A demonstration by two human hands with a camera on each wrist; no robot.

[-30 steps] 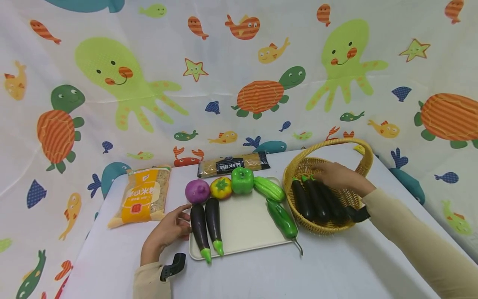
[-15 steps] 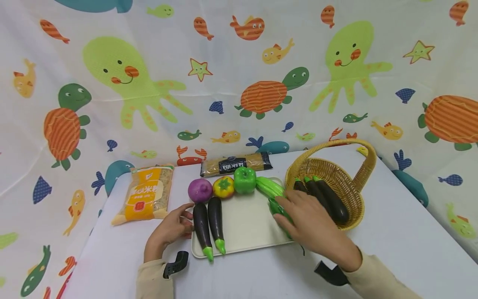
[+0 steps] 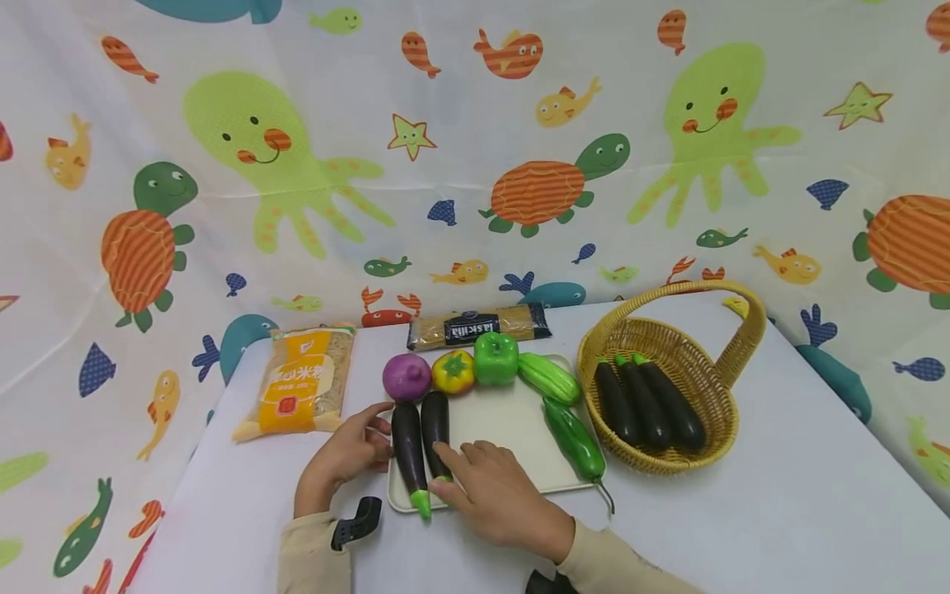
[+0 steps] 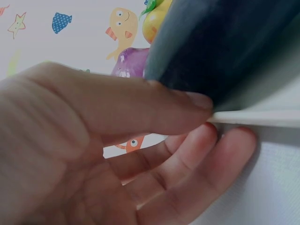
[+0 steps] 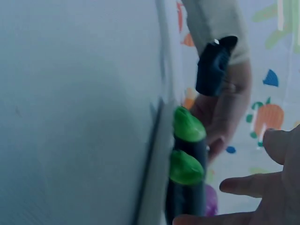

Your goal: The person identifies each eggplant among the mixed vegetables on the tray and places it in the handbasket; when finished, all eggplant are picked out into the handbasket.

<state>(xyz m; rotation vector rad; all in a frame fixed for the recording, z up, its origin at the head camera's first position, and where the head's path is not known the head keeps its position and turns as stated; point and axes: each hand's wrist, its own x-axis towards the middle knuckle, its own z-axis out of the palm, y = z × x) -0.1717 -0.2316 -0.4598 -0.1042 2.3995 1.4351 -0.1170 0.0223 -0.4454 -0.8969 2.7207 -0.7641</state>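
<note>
My left hand [image 3: 347, 455] pinches the left rim of the cream tray [image 3: 512, 462]; in the left wrist view the thumb [image 4: 140, 105] lies over the tray edge [image 4: 258, 117] with fingers below. Two dark eggplants lie side by side on the tray: a left eggplant [image 3: 408, 441] beside that thumb, and a right eggplant [image 3: 435, 417]. My right hand [image 3: 500, 495], fingers spread, is over the tray's front edge, fingertips right by the right eggplant, covering part of its green end. In the right wrist view, the green caps [image 5: 187, 166] show beyond the spread fingers.
A purple onion [image 3: 406, 377], a yellow-red fruit [image 3: 453, 372], a green bell pepper [image 3: 496, 360], a light green cucumber-like vegetable [image 3: 549, 379] and a long green pepper [image 3: 575, 441] line the tray. The wicker basket [image 3: 660, 462] holds three eggplants. Noodle packs [image 3: 300, 379] and spaghetti [image 3: 478, 326] lie behind.
My right hand has left the basket, passed over the long green pepper and come left to the eggplants on the tray. My left hand keeps its place at the rim.
</note>
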